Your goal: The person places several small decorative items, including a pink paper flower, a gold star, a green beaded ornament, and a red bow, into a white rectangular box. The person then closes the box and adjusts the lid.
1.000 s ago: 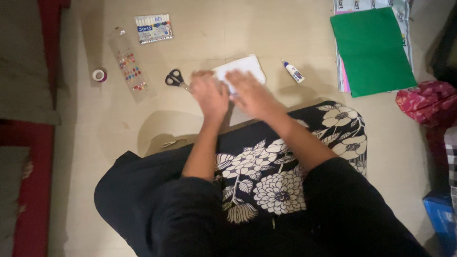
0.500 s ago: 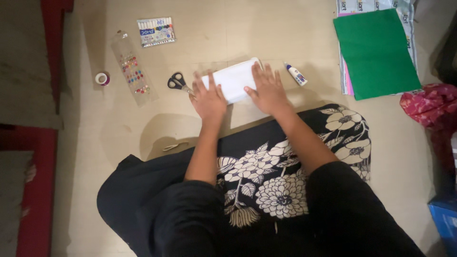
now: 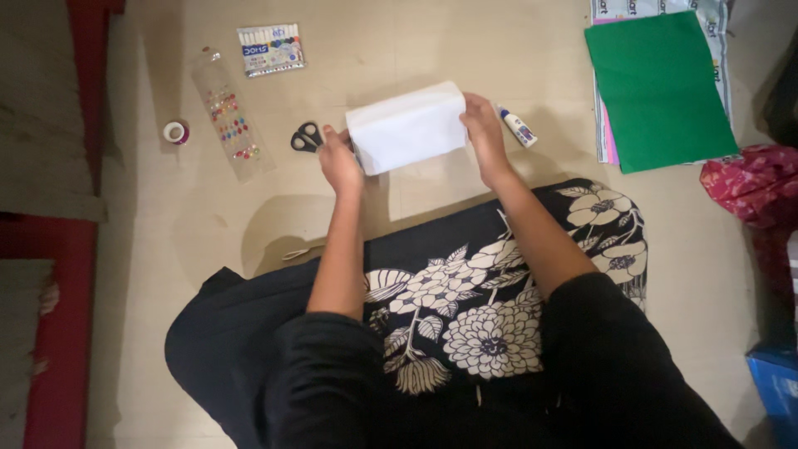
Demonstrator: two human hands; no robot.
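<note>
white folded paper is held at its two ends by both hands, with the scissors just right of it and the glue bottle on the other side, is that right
Not quite. The head view shows the scissors just left of the white folded paper, beside the left hand. The glue bottle lies on the other side, by the right hand. Both hands do hold the paper at its two ends.

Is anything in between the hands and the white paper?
No. The left hand grips the paper at its left edge, and the right hand grips its right edge. The scissors and the glue bottle lie beside the hands, not in the way.
</note>
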